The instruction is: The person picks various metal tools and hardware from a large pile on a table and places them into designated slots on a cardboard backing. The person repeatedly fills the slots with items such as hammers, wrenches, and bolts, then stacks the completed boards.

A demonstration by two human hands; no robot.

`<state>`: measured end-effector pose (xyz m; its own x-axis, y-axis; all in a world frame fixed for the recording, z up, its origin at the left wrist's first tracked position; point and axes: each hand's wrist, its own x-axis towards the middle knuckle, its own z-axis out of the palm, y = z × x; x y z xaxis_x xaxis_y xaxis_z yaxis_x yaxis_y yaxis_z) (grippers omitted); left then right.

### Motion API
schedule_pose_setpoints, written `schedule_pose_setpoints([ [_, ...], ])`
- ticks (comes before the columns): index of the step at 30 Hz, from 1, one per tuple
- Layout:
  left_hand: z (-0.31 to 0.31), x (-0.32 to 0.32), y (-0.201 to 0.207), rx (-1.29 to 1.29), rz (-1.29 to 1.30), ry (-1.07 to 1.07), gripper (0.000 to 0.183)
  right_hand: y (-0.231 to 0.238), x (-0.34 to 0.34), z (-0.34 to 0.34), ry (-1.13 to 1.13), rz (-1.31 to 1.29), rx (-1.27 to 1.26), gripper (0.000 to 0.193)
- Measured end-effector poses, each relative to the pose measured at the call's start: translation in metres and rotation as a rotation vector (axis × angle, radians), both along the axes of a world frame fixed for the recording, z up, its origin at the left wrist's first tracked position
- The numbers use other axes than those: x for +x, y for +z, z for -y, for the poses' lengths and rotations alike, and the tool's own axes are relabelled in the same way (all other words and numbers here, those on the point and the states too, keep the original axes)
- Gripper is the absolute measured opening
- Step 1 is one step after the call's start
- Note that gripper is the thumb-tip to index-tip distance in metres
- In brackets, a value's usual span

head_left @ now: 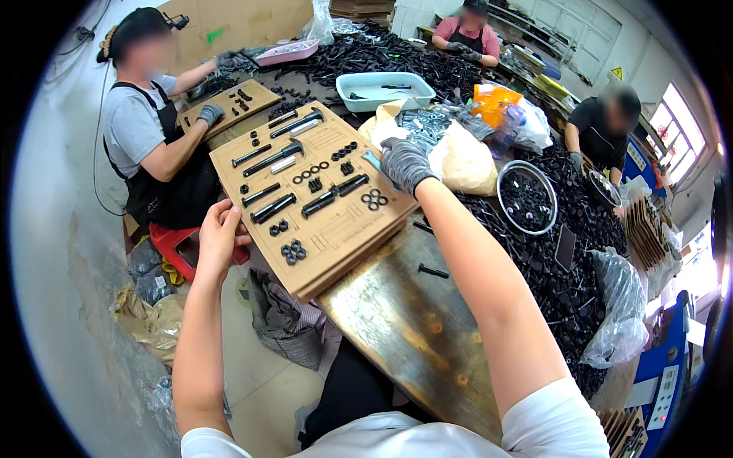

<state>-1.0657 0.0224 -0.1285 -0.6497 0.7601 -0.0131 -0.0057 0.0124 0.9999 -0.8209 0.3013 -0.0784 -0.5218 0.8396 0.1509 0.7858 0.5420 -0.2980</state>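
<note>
A stack of brown cardboard sheets lies tilted at the table's left edge. Black bolts, nuts, rings and a black hammer-shaped piece sit in rows on the top sheet. My bare left hand pinches the stack's left edge between thumb and fingers. Over the right edge, my right hand, in a grey knit glove, grips a small light-blue wrench; its open end points at the sheet. The glove hides the rest of the wrench.
Black hardware heaps cover the table beyond. A blue tray, cream bag of silvery parts and round metal bowl stand there. One bolt lies on the worn tabletop. Co-workers sit around; a grey sack is below.
</note>
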Motion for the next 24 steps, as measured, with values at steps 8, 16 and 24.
schedule_pose_setpoints([
  [8, -0.02, -0.03, 0.008, 0.019, 0.041, -0.041, 0.033, -0.031, -0.032, -0.059, 0.198, 0.196, 0.073, 0.032],
  [16, 0.025, 0.014, 0.05, 0.118, 0.063, -0.147, 0.037, 0.044, 0.016, 0.032, -0.127, -0.421, -0.297, 0.028],
  [24, 0.108, 0.128, 0.081, 0.172, 0.34, -0.595, 0.028, 0.108, 0.169, 0.129, -0.142, -0.249, -0.205, 0.029],
])
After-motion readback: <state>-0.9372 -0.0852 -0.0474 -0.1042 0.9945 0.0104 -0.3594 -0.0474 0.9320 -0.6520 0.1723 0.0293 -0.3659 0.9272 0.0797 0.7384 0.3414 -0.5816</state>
